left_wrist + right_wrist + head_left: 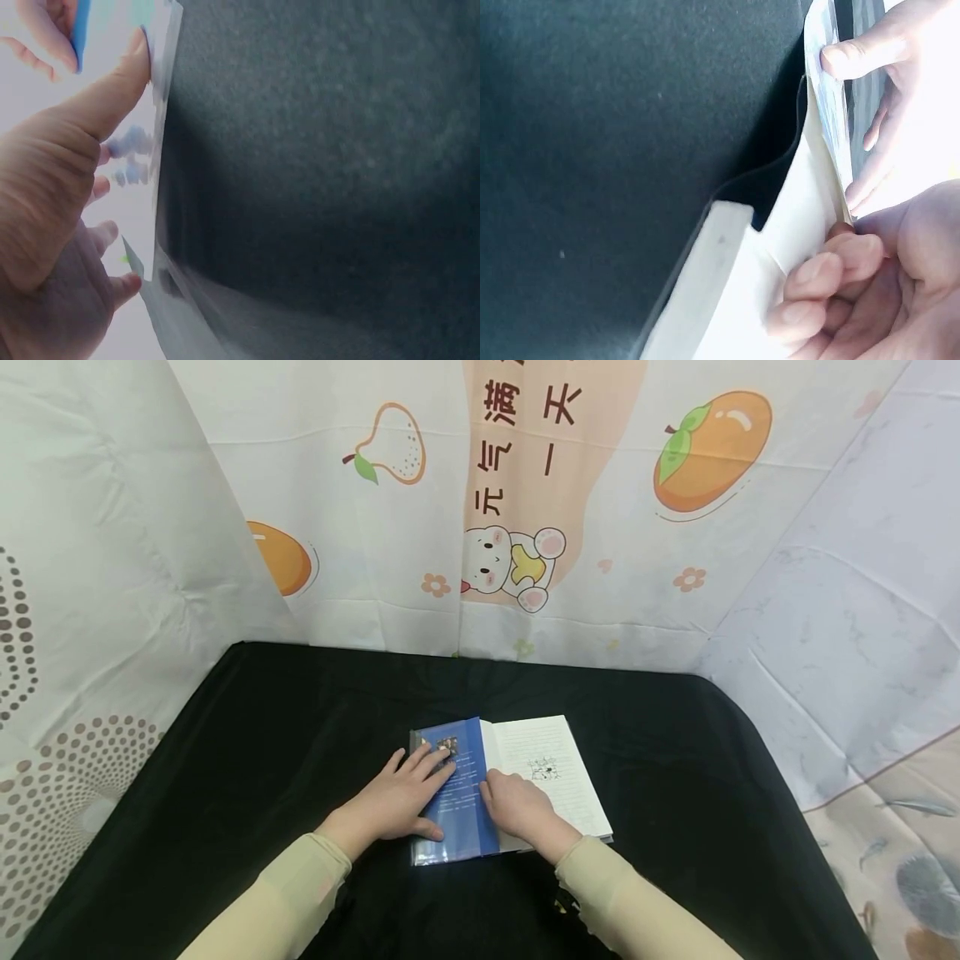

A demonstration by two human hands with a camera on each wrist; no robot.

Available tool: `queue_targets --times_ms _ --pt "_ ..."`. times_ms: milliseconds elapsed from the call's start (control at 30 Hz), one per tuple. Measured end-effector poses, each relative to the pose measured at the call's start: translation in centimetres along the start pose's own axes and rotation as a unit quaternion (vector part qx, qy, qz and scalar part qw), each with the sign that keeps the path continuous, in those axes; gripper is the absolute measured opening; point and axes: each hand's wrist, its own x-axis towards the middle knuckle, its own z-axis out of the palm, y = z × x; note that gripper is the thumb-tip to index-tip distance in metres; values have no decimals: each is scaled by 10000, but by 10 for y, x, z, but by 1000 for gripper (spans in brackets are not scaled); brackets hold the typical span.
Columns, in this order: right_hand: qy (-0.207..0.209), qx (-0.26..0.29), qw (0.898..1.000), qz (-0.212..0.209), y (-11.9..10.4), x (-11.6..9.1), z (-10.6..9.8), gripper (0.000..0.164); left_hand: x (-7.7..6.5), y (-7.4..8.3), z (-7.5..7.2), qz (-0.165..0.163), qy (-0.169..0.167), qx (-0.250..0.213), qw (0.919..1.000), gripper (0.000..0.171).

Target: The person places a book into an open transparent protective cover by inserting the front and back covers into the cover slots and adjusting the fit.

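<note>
An open book lies on the black cloth, its white page (517,739) with a small black drawing on the right side. On the left is its blue cover flap (468,827), under shiny clear plastic. My left hand (390,797) rests on this flap with fingers spread and thumb out toward the lower edge. The right hand (521,806) has its fingers curled and pinches the flap's inner edge beside the fold. In the right wrist view, the book's thick page block (712,255) shows below the curled fingers (814,277), and the left thumb lies on the glossy cover.
The black cloth (300,718) spreads around the book on all sides. Behind it hangs a white curtain (360,543) with fruit and bear prints. Patterned sheets stand at left and right. A small dark, yellow-marked thing (564,903) shows by the right sleeve.
</note>
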Motion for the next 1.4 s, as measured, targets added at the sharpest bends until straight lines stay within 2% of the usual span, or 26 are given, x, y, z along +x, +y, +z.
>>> queue_targets --times_ms 267,500,667,867,1133,1400 --pt "-31 -476 9989 28 6 2 -1 26 0 9 -3 476 146 3 9988 82" --pt "26 -397 9991 132 15 4 -4 36 -1 16 -5 806 167 -100 9966 75" --pt "114 -210 9997 22 24 5 -8 38 -4 17 -4 786 105 -161 9967 75" --pt "-18 -37 10000 80 34 6 -11 38 -6 21 -3 666 -35 -323 9973 82" --pt "6 64 9999 91 46 8 -12 37 -4 28 1 610 35 -98 9981 94" --pt "299 -368 9985 -280 59 7 -14 30 -4 34 2 606 -61 43 9981 97"
